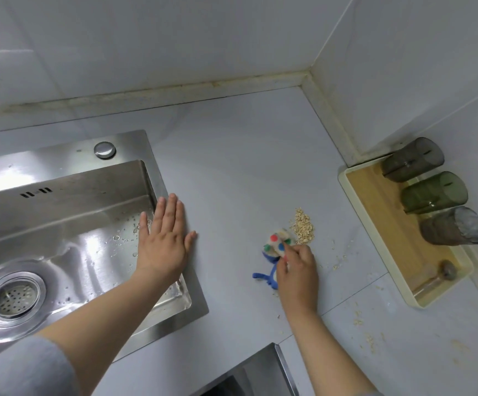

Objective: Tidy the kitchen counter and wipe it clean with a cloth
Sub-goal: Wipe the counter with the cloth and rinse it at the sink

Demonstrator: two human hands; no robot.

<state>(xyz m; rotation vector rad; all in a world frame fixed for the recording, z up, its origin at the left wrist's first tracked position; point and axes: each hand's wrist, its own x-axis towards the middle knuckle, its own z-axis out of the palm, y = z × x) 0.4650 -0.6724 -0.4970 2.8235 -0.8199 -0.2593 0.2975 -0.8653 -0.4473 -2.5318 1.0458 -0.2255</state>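
Cream cloth with coloured dots, bunched in the right hand beside a heap of flakes.
Its fingers curl over the cloth and press it to the pale counter, a blue loop trailing out toward the sink; the cloth's far edge touches the small oat-like pile, with loose bits scattered to the near right. The left hand lies flat, fingers straight, holding nothing, across the steel sink's right rim. By the right wall a cream tray carries three tinted tumblers upside down in a row; something small at its near end is blurred, perhaps a glass.
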